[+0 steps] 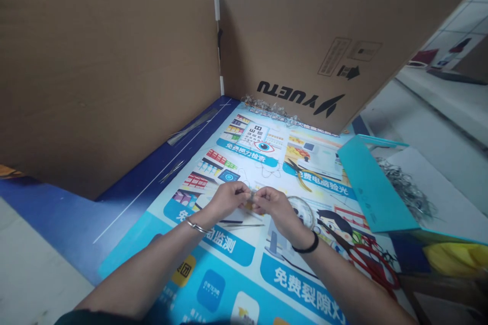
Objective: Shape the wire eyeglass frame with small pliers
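Observation:
Both hands meet over the middle of a printed poster [244, 231]. My left hand [230, 200] wears a silver bangle at the wrist, and its fingers are pinched together. Fingertip to fingertip with it, my right hand [275, 206] is closed too, a black band round its wrist. Between them is something small and greyish, too small to make out. Beyond the hands lie yellow-handled pliers [304, 181]. A round coil [313, 216] rests beside my right hand, partly hidden by it. Red-handled scissors [368, 259] lie to the right, near my right forearm.
Cardboard panels [114, 61] stand at the left and back. Tangled wire pieces [267, 106] lie along the back panel. At the right, a turquoise box [375, 188] holds a heap of thin wire [406, 190]. Wire strands [173, 170] lie left; yellow material [455, 259] lies lower right.

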`<state>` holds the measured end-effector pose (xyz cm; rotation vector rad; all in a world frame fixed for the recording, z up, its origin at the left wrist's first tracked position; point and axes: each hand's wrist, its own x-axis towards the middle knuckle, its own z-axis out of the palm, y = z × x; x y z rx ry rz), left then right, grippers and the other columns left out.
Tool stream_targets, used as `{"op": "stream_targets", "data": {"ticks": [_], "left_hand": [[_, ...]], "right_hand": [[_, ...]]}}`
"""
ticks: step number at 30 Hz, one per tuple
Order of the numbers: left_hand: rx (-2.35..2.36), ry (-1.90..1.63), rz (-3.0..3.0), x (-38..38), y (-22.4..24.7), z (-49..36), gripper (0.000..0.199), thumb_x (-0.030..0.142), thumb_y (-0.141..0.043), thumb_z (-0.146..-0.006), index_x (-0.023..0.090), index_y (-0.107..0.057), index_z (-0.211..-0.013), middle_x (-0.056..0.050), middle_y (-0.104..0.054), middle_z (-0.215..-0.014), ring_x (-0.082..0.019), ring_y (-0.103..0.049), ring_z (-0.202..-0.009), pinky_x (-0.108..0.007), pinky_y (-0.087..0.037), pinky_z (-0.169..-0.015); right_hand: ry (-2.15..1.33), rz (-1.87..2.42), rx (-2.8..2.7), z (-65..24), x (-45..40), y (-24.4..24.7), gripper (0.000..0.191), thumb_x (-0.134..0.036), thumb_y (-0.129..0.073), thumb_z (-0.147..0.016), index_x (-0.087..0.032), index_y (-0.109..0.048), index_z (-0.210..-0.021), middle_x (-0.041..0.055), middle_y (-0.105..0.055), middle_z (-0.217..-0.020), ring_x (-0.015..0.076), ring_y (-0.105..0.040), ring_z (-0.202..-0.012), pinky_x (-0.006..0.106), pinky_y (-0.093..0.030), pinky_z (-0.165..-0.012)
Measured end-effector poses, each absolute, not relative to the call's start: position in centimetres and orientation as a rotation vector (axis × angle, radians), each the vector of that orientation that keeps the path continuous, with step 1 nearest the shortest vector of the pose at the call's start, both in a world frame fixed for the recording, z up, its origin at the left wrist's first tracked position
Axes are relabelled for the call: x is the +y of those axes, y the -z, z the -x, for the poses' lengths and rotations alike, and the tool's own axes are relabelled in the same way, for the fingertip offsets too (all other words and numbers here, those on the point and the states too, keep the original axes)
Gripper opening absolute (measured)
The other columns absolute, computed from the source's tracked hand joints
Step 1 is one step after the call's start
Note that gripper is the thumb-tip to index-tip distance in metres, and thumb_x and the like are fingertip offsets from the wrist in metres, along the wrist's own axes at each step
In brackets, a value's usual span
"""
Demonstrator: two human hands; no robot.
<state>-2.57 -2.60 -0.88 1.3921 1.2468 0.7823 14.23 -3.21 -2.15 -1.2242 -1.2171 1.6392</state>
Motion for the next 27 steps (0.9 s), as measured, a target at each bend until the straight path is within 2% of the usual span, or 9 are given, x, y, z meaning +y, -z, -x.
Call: {"op": "stream_targets", "data": {"ticks": [10, 27], "left_hand": [[1.257, -0.808, -1.338, -2.7, 2.0, 2.3, 0.015, 0.030, -0.057, -0.072, 0.015, -0.059, -0.075, 0.000, -0.061, -0.066, -0.012, -0.060, -0.059, -0.023, -0.048, -0.057], [1.226, -0.824, -1.279, -2.9, 1.7, 1.9, 0.014, 0.028, -0.058, -0.071, 0.015, -0.054, -0.070, 0.002, -0.057, -0.061, -0.011, -0.058, -0.054, -0.023, -0.048, -0.055]], "right_hand": [[-1.618, 1.220, -1.183, -14.2, -3.4, 2.2, 0.029, -0.042, -0.070, -0.065, -0.017, -0.057, -0.073, -0.0003, -0.061, -0.064, 0.0120, -0.057, -0.060, 0.027, -0.050, -0.061], [-1.598, 1.236, -1.134, -14.0, -3.4, 2.1, 0.030, -0.041, -0.071, -0.064, -0.016, -0.056, -0.073, -0.0010, -0.060, -0.062, 0.0125, -0.059, -0.060, 0.028, -0.049, -0.063]]}}
